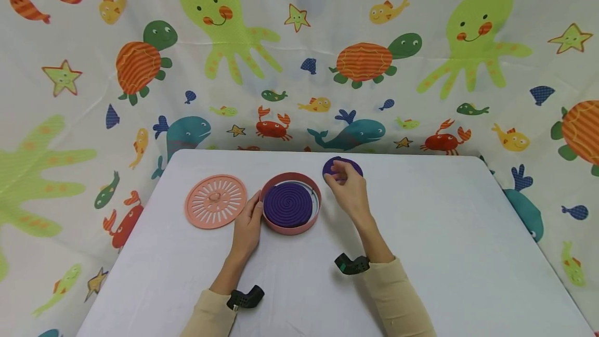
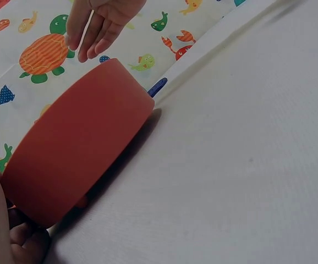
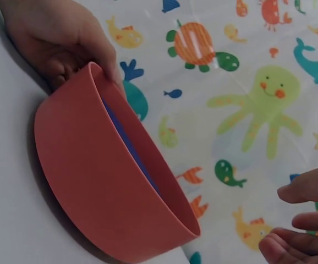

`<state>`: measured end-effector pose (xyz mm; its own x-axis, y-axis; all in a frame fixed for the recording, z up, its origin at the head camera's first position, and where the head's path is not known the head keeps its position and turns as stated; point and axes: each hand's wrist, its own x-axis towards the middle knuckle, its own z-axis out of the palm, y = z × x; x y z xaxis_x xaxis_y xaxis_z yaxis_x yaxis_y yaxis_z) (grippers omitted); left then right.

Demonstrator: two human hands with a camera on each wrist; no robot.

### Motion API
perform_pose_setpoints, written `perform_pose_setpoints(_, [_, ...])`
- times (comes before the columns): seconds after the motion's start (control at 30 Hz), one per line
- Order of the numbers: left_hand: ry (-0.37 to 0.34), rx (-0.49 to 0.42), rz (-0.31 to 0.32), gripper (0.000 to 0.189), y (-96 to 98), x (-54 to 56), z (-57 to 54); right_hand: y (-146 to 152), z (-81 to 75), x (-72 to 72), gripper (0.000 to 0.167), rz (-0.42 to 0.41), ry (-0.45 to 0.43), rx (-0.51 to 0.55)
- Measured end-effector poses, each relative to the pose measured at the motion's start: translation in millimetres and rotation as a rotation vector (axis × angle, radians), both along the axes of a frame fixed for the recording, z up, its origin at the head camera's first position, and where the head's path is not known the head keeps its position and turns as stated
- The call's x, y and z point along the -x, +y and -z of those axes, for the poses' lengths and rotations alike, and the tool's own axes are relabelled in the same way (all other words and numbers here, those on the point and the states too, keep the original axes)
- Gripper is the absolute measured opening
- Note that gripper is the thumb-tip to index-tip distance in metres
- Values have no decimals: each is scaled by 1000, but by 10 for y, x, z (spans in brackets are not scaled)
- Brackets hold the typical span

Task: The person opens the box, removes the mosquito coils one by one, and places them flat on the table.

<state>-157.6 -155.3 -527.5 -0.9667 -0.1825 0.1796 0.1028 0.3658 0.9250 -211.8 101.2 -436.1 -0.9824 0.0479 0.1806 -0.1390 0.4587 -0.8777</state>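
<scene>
My left hand (image 1: 248,227) grips the side of a round pink mosquito coil holder (image 1: 291,231). In the right wrist view its thumb lies by the rim, fingers outside the wall (image 3: 93,165). A purple spiral mosquito coil (image 1: 287,204) lies in the holder and covers most of its inside. Beyond the holder, a second purple coil (image 1: 356,166) rests on the table, partly hidden behind my right hand (image 1: 350,191). That hand is above the table with fingers loosely bent, thumb apart and nothing visible between them.
A slotted pink lid (image 1: 224,216) with a small central knob lies left of the holder. The white table (image 1: 468,248) ends at the back against a curtain (image 1: 290,108) printed with sea animals. Each wrist wears a black camera (image 1: 353,264).
</scene>
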Motion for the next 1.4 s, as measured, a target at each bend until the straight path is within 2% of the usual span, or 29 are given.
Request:
perform_pose_setpoints(0.3, [3,3,7,44,-10,-11,-2,-130,45,-44,44,-49,25,-29])
perform_pose_setpoints(0.6, [-1,1,20,45,8,-19,-19,-244,99,-89,44,-128,37,-76])
perform_pose_setpoints(0.87, [-4,4,7,45,14,-20,16,-303,145,-135,45,-212,36,-134])
perform_pose_setpoints(1.0, [-10,5,2,45,9,-24,13,-341,166,-146,45,-234,46,-192])
perform_pose_setpoints(1.4, [-16,10,8,45,11,-29,6,-461,164,-203,50,-261,-19,-400])
